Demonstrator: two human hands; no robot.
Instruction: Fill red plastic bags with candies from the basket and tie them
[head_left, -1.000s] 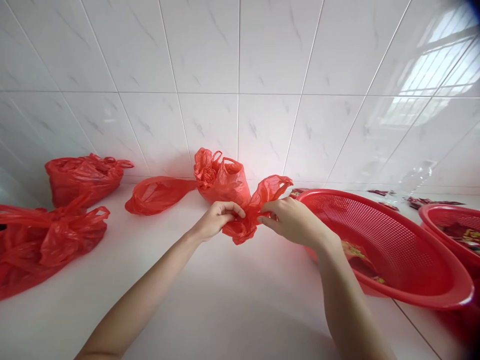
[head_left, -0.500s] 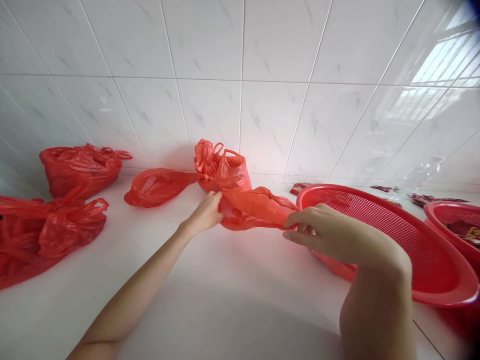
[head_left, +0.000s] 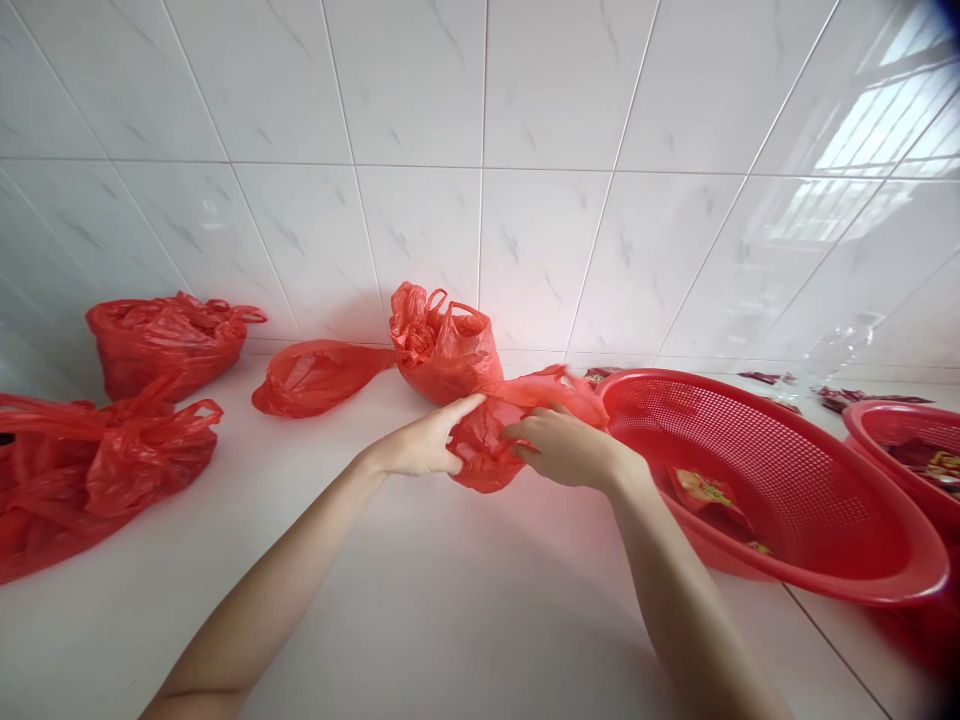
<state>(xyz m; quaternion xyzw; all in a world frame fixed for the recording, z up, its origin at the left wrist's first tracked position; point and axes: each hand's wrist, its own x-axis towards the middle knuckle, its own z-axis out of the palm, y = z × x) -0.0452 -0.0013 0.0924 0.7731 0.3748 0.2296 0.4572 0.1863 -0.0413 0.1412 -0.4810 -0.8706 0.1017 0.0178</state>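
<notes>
A thin red plastic bag [head_left: 487, 440] is between my two hands, above the white table [head_left: 450, 600]. My left hand [head_left: 427, 440] grips its left edge, thumb on top. At the bag's opening, my right hand [head_left: 559, 445] has its fingertips curled into the red plastic. Part of the bag spreads to the right behind my right hand, up to the large red basket [head_left: 787, 420]. Just behind stands a fuller red bag [head_left: 450, 345] with its handles up, against the wall.
Packets [head_left: 705, 490] lie in the large basket. A second red basket [head_left: 900, 415] with packets stands far right, near a clear plastic bottle [head_left: 844, 350]. Leftward are a flat red bag [head_left: 319, 378] and two filled red bags [head_left: 169, 345], [head_left: 112, 470].
My right hand has moved left, closer to my left hand, and the bag is less stretched out. The packets in the large basket have come into view.
</notes>
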